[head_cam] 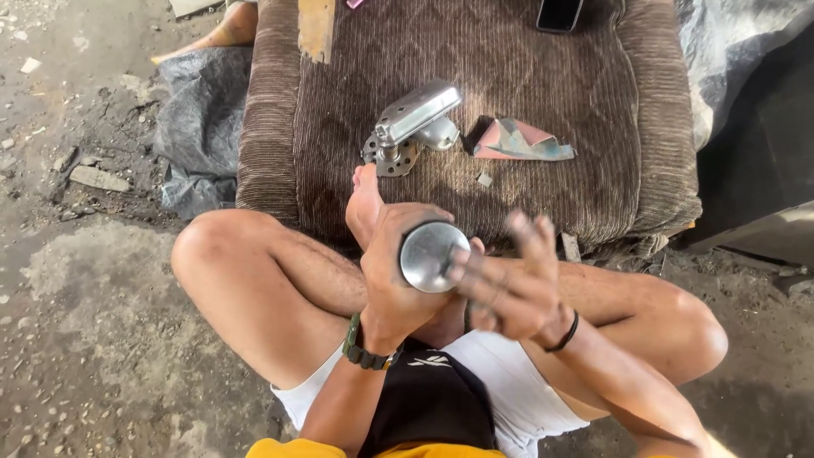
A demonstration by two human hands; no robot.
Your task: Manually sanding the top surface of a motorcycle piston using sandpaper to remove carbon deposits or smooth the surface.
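My left hand (392, 270) grips a round, shiny metal cylinder (431, 256), its flat end facing the camera. My right hand (510, 280) is blurred with motion; its fingers spread and touch the right edge of the cylinder's face. I sit cross-legged on the ground, and both hands are above my knees. Just beyond them, on a brown ribbed cushion (593, 102), lies a metal bracket-like part (413, 123) with a perforated round base, and beside it a folded, worn piece of sandpaper (519, 141).
A dark phone (560, 13) lies at the cushion's far edge, and a strip of wood (315, 27) at its top left. A grey plastic sheet (193, 127) is bunched left of the cushion. Another person's foot (222, 32) shows at the top. Dirt ground with small stones surrounds me.
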